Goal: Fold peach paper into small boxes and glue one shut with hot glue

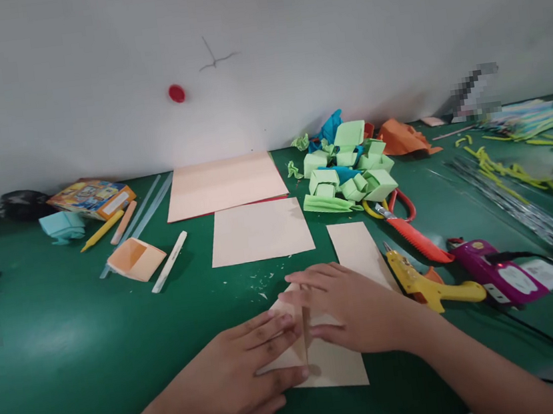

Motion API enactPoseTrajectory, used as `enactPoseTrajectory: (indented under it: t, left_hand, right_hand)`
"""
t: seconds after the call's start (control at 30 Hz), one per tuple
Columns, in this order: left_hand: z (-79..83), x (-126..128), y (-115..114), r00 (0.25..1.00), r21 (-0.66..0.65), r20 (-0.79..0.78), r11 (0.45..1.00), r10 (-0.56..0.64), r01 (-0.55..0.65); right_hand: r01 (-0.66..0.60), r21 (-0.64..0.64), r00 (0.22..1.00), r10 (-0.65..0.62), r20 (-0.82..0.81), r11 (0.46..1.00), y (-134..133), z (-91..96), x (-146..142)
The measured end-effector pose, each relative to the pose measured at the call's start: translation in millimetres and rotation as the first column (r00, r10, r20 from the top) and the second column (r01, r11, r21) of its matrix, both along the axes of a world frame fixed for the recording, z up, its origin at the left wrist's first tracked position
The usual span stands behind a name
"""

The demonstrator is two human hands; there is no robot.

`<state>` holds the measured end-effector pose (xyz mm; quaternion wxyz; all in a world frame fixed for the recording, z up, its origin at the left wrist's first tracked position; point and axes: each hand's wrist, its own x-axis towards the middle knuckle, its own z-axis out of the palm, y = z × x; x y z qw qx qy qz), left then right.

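Observation:
Both hands rest on a pale peach sheet of paper (334, 368) at the near middle of the green table. Part of the sheet is folded over, and a crease or edge runs upright between the hands. My left hand (245, 365) lies on the left part with its fingers stretched out. Over the upper part lies my right hand (349, 305), its fingers extended and the thumb beside the fold. A narrow peach strip (359, 247) lies partly behind the right hand. Farther back is a flat peach rectangle (261, 231).
A yellow glue gun (432, 285), a purple power strip (499, 270) with cords, and a red-handled cutter (419, 240) lie at right. Green folded paper pieces (353, 171) pile at the back. Left are a peach paper box (136, 259), a glue stick (170, 262) and a yellow crayon (102, 230).

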<state>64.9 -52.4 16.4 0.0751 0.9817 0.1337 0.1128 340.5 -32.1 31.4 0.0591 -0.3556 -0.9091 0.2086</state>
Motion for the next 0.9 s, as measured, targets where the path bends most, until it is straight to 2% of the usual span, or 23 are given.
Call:
enactPoseTrajectory:
  t: [0.2, 0.47, 0.63, 0.9]
  left_hand:
    - [-2.7, -1.1, 0.1, 0.999, -0.014, -0.039, 1.000, 0.024, -0.024]
    - [-13.6, -8.3, -1.0, 0.962, -0.060, -0.042, 0.961, 0.269, -0.271]
    - [-17.5, -17.4, 4.1, 0.951, 0.033, -0.032, 0.951, 0.309, -0.308]
    - [-16.2, -25.8, 15.5, 0.950, 0.210, -0.029, 0.931, 0.310, -0.298]
  right_hand:
    - [-0.031, -0.018, 0.998, 0.032, 0.050, 0.999, -1.1, -5.0, -3.2]
    - [-0.023, 0.019, 0.999, 0.024, -0.045, 1.000, -1.9, -7.0, -8.4]
    - [-0.044, 0.053, 0.996, 0.048, -0.070, 0.998, -2.8, -10.6, -13.6]
    - [0.072, 0.052, 0.997, -0.074, 0.030, 0.996, 1.7, -14.1, -22.2]
